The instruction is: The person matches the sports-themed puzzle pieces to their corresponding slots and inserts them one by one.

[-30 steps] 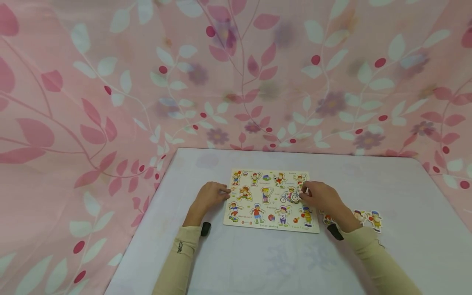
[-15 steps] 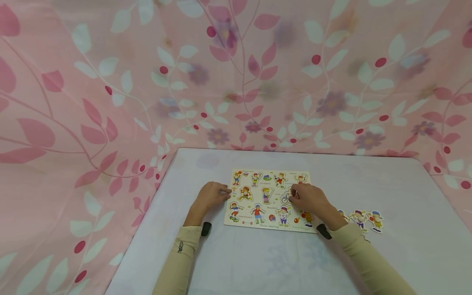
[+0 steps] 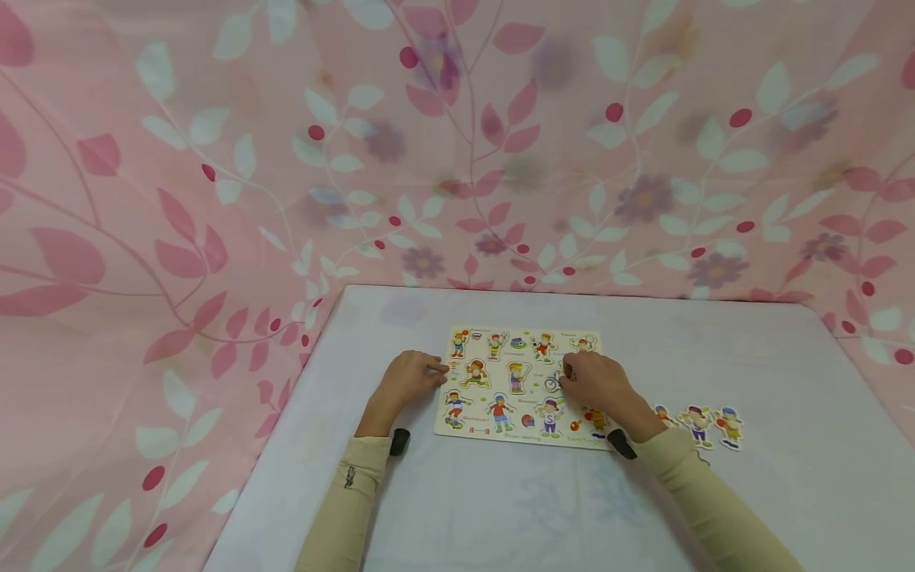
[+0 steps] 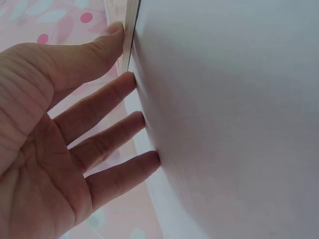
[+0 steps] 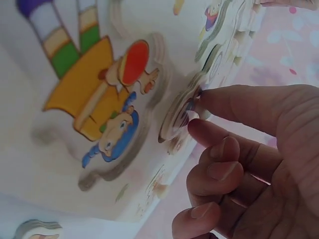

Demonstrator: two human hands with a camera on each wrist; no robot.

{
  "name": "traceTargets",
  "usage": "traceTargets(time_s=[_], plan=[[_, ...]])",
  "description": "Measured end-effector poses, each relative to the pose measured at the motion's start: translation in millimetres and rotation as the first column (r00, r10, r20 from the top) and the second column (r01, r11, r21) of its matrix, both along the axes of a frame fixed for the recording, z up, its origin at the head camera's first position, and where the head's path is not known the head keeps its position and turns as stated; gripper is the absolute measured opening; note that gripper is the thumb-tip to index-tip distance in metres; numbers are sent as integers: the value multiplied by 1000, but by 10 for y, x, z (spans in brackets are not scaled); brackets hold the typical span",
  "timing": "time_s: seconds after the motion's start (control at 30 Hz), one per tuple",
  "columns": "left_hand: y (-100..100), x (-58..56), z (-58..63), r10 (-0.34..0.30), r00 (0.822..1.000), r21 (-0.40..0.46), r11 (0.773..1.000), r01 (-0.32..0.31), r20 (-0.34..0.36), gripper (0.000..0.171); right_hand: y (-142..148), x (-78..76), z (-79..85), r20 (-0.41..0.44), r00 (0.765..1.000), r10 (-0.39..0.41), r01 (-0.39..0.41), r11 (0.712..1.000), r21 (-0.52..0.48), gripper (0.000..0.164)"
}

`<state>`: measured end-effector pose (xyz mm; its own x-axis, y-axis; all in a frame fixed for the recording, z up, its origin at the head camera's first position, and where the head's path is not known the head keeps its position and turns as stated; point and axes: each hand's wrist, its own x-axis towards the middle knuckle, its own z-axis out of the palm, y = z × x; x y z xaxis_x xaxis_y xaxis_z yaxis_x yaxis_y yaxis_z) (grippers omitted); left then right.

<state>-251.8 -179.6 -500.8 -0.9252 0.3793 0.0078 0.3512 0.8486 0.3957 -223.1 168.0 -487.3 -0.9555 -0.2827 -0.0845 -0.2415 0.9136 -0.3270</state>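
A cream wooden puzzle board (image 3: 499, 380) with sports figures lies on the white-covered table. At its left edge my left hand (image 3: 409, 380) rests. In the left wrist view the left hand (image 4: 55, 164) has its fingers spread, fingertips down at the cloth and thumb against the board's side. Over the board's right part, my right hand (image 3: 599, 387) covers most of the bicycle figure. The right wrist view shows the right hand (image 5: 299, 154) pinching a cyclist puzzle piece (image 5: 180, 110) between thumb and index finger, close over the board; the other fingers curl inward.
Right of the board lie loose figure pieces, one in purple trousers (image 3: 697, 427) and one in yellow (image 3: 729, 429), with another (image 3: 665, 415) partly behind the right forearm. A pink floral curtain (image 3: 457, 159) hangs behind the table (image 3: 500, 508).
My right hand has moved left over the board, onto the bicycle figure, then stayed nearly still. More of the loose pieces shows beside the forearm. The left hand has kept its place.
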Motion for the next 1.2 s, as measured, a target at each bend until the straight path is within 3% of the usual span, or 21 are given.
traceTargets(time_s=[0.5,0.93,1.2], plan=[[-19,0,27,2,1000,12,1000,-2,-3,20,21,-27,-15,23,1000,1,-1,1000,-31,16],[-11,3,14,7,1000,9,1000,-7,-5,19,414,103,200,11,998,-57,57,994,-90,23],[-2,11,16,3,1000,8,1000,-2,-8,19,651,304,242,36,996,-84,87,993,-75,24]])
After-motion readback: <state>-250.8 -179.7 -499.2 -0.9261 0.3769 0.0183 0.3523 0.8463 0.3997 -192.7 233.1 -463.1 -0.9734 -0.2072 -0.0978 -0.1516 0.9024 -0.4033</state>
